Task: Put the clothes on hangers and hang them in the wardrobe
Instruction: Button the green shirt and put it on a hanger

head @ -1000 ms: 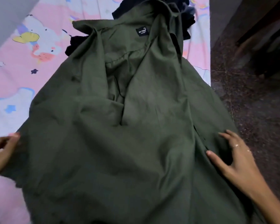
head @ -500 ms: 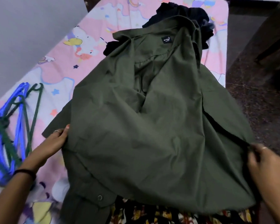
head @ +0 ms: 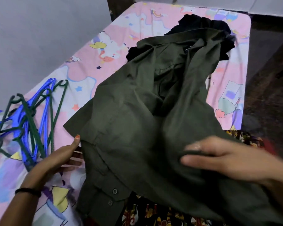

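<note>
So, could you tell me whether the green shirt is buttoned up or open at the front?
Open: the green shirt lies spread on the bed, its front panels parted so the inner neck label shows.

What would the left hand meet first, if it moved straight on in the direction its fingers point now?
The left hand points right, fingers against the edge of the olive green cotton shirt. It would most likely slide under that shirt first; what lies deeper underneath is hidden.

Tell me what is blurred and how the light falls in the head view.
Head view: the right hand is smeared by motion blur; the left hand, green shirt and hangers are fairly sharp; light is dim and even, without glare; the bed edges bow from the wide lens.
</note>
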`<state>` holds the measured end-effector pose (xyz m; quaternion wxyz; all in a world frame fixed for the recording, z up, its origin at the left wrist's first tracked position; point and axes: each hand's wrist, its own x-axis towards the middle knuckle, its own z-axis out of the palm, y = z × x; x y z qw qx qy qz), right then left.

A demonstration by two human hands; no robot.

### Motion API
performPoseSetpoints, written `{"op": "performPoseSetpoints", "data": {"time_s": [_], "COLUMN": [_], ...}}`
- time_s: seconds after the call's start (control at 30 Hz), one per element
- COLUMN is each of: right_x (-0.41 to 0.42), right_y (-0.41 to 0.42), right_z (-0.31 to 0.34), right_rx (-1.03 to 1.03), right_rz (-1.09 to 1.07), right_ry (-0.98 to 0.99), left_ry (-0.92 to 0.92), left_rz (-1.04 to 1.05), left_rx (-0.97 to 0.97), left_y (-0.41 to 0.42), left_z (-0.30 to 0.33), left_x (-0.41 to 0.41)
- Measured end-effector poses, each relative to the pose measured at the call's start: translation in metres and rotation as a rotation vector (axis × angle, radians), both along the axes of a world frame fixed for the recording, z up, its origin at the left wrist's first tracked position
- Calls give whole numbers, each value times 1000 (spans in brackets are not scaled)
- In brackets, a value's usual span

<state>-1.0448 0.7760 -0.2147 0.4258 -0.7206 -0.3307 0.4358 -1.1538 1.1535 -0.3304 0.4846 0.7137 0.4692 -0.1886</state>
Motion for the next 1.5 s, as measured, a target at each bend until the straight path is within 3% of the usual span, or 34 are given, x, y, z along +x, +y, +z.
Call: {"op": "performPoseSetpoints", "data": {"time_s": [0.07,0.17,0.33,0.57,0.67,0.73,0.8,0.87,0.9,0.97,1.1,1.2,1.27,1.33,1.43,1.5], "right_x": [-4,-3,-10,-12,-13,-12,-10,-8,-6,-5,0,4,7,8,8,6], "right_y": [31,53,63,48,41,35,29,22,19,13,-2,-13,-22,-29,-43,-47], "right_z": [-36,-91,-106,-123,-131,-137,-136,-133,-129,-117,-95,-76,-69,-60,-49,-44], "right_rx": [-207,-371,-343,-319,-307,-288,-285,-260,-234,-149,40,130,140,153,164,179], "right_rz": [91,-12,-111,-22,-112,-188,-277,-374,-415,-536,-912,-1103,-1178,-1220,-1210,-1068], "right_ry": [-147,-264,-230,-167,-98,-65,-11,58,91,167,312,434,475,472,397,339], "left_ry": [-25,-118,-251,-415,-434,-494,-693,-943,-1059,-1152,-888,-791,-702,-659,-605,-613], "left_rz": [52,149,384,866,616,522,499,671,640,260,-817,-1374,-1542,-1619,-1681,-1706], "left_rx": [-62,-107,-213,-460,-298,-288,-168,-292,-335,-205,127,340,515,566,540,510], "left_y": [-1,2,10,27,29,34,36,33,15,-23,-86,-96,-97,-100,-95,-91], "left_z": [-3,-8,-16,-15,-3,7,36,66,86,117,116,78,56,51,54,55], "left_x": [-7,-9,15,66,72,78,88,106,110,105,78,68,59,48,34,23]}}
